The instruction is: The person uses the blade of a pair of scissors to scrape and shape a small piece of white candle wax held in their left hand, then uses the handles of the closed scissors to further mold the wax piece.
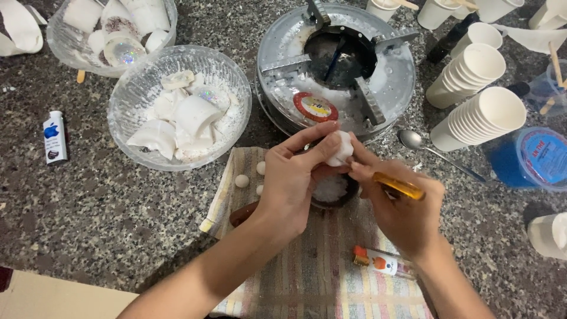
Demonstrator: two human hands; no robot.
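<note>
My left hand [295,177] pinches a white lump [341,149] between thumb and fingers, just above a small dark bowl [332,192] of white flakes. My right hand [396,204] touches the same lump with its fingertips and holds an amber pen-like tool [399,185] across the fingers. Both hands hover over a striped cloth [322,266] on the speckled stone counter [88,218]. Three small white balls [242,181] lie on the cloth's left edge.
Two glass bowls [139,94] of broken white shells stand at the left. A round metal burner [336,65] sits behind the hands, with stacks of white paper cups [478,115], a spoon [413,142] and a blue-lidded tub [540,156] at right. A small tube [378,260] lies on the cloth.
</note>
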